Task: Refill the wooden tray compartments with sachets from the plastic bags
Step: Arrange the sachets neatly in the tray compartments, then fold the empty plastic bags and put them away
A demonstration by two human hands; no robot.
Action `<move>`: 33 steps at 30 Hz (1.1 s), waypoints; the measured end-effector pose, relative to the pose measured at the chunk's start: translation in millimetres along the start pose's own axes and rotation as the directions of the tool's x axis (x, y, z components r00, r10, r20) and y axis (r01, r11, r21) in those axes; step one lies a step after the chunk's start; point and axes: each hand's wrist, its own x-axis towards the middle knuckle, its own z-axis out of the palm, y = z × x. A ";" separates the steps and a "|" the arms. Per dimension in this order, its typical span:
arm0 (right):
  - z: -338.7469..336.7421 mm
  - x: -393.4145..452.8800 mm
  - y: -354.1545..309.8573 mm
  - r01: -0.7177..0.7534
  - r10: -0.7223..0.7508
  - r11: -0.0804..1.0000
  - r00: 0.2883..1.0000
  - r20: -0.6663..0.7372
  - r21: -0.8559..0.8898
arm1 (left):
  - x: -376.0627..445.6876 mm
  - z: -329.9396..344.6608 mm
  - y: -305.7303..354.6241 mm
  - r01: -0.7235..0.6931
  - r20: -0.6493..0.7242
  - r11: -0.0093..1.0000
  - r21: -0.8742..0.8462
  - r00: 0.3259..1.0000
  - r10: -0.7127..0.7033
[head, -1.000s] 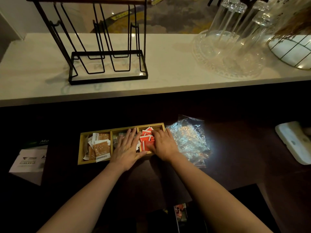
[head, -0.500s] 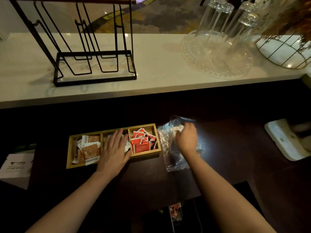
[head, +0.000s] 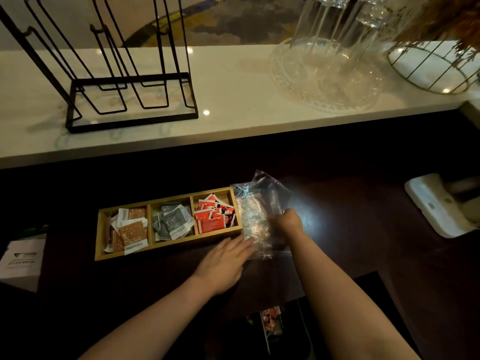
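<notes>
no legible text, only blurred print on sachets (head: pixel 172 221) and box (head: pixel 22 258)

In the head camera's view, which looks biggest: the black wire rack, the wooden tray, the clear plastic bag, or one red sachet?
Largest to smallest as they look here:
1. black wire rack
2. wooden tray
3. clear plastic bag
4. red sachet
The rack stands farther away, so its true lead is probably greater.

This looks like a hotel or cafe drink bar. A long white counter (head: pixel 233 100) runs across at 12 o'clock. On it stand a black wire rack (head: pixel 124 74) at 11 o'clock and clean glasses (head: pixel 337 35) on a glass plate (head: pixel 324 81) at 1 o'clock. At 6 o'clock, a wooden tray (head: pixel 166 249) holds small drink sachets (head: pixel 213 216).
</notes>
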 end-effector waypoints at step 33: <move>-19.9 -132.7 -58.4 0.272 -0.566 0.599 0.809 0.158 0.753 | -53.8 -101.0 -25.2 0.115 0.327 -0.410 -0.905 0.805 -0.496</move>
